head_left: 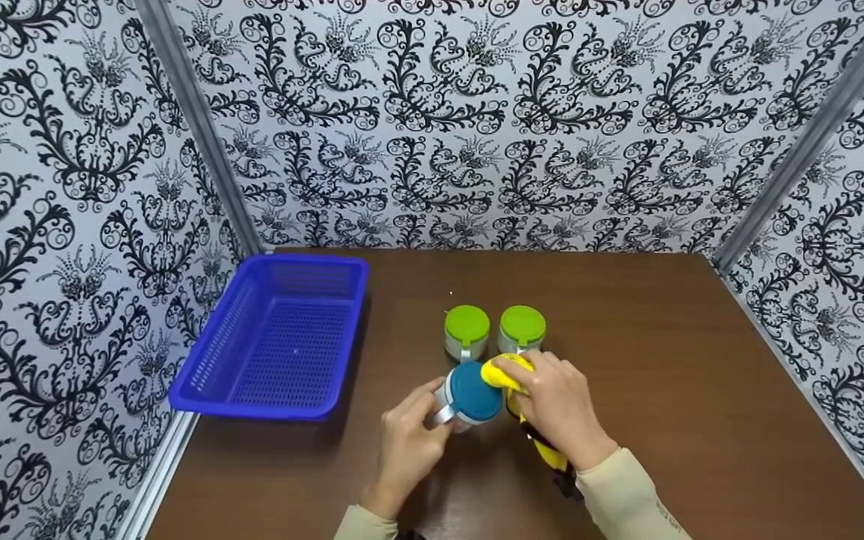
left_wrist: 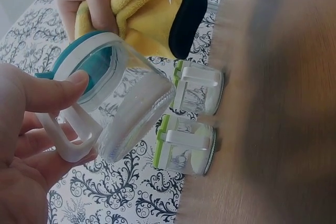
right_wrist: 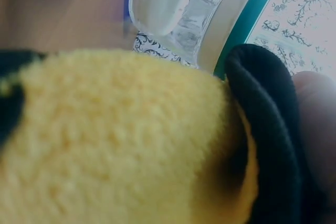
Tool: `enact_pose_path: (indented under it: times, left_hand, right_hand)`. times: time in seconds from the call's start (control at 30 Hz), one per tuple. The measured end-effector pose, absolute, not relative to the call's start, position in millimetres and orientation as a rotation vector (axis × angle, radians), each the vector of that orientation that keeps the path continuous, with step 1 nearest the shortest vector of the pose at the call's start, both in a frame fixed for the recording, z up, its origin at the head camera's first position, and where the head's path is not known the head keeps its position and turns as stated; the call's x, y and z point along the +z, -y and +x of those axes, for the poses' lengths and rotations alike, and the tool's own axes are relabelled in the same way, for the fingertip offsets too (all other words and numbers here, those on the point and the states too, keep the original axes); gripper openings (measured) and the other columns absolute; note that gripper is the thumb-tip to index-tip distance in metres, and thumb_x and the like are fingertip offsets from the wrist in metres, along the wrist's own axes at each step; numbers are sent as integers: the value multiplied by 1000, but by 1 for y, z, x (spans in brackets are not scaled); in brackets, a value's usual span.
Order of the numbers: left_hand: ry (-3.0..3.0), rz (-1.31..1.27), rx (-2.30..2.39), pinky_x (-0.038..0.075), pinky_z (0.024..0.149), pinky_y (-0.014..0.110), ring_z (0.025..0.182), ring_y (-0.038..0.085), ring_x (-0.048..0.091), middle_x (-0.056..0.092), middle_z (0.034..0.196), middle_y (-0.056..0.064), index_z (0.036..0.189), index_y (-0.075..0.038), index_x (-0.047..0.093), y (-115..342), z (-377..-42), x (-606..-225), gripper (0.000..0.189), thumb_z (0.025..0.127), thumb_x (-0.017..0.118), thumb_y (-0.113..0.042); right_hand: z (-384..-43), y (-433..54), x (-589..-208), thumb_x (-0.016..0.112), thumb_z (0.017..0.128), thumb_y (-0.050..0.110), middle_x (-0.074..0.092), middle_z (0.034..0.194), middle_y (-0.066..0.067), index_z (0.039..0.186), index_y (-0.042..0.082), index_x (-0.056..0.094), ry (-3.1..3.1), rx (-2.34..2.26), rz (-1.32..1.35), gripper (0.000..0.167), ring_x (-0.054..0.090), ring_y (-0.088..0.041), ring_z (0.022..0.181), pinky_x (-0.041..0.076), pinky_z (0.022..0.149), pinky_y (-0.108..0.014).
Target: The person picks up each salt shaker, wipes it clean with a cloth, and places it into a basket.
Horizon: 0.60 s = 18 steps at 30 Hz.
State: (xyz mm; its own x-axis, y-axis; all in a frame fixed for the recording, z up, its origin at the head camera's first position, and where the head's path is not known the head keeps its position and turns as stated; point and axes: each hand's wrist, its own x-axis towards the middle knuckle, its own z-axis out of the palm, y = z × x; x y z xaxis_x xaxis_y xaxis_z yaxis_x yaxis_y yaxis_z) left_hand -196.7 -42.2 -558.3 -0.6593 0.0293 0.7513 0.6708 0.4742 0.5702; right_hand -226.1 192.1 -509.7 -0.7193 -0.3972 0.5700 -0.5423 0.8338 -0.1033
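Note:
A clear glass jar with a teal lid (head_left: pixel 475 391) and a white handle (left_wrist: pixel 76 139) is held tilted by my left hand (head_left: pixel 411 439), the thumb near the lid's collar and the fingers around the handle. My right hand (head_left: pixel 563 401) grips a yellow cloth with black edging (left_wrist: pixel 149 17) and presses it at the lid's rim. The cloth's loose part hangs below that hand. In the right wrist view the yellow cloth (right_wrist: pixel 115 135) covers most of the picture, with the jar's teal lid (right_wrist: pixel 247 19) behind it. Both hands are above the table.
Two similar jars with green lids, the left jar (head_left: pixel 466 324) and the right jar (head_left: pixel 523 325), stand upright just beyond the hands. A blue plastic basket (head_left: pixel 346 337) sits at the left of the brown table (head_left: pixel 649 360). Patterned walls (head_left: pixel 477 112) enclose the back and sides.

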Motion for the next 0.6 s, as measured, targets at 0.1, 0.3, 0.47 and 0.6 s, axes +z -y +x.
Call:
enact_pose_path:
  times: [0.1, 0.3, 0.47, 0.6]
  left_hand:
    - [2036, -579, -1197, 59, 70, 30, 84, 21, 72, 72, 113, 11, 77, -8, 62, 43, -197, -559, 30, 65, 82, 9]
    - [2035, -587, -1159, 57, 62, 26, 76, 16, 69, 72, 113, 11, 80, -7, 63, 43, -197, -559, 30, 64, 84, 8]
    - [2055, -584, -1155, 59, 68, 28, 79, 17, 71, 72, 113, 10, 85, -5, 67, 42, -196, -558, 29, 67, 86, 7]
    - [2070, -570, -1147, 59, 69, 27, 82, 16, 71, 73, 113, 8, 86, -5, 68, 42, -196, -558, 28, 67, 88, 4]
  right_hand:
    - [-226, -191, -510, 81, 84, 18, 67, 99, -1, 123, 29, 73, 2458, 355, 696, 41, 55, -20, 75, 46, 61, -31]
    - [-223, -186, -508, 81, 82, 16, 65, 97, 0, 122, 30, 72, 2440, 341, 737, 43, 55, -18, 75, 48, 62, -31]
    - [-218, -178, -505, 84, 79, 14, 64, 97, -1, 121, 30, 72, 2424, 353, 793, 46, 56, -19, 78, 51, 64, -32]
    - [-213, -170, -502, 87, 78, 19, 65, 99, -1, 120, 30, 72, 2414, 356, 845, 46, 59, -19, 81, 54, 67, -33]
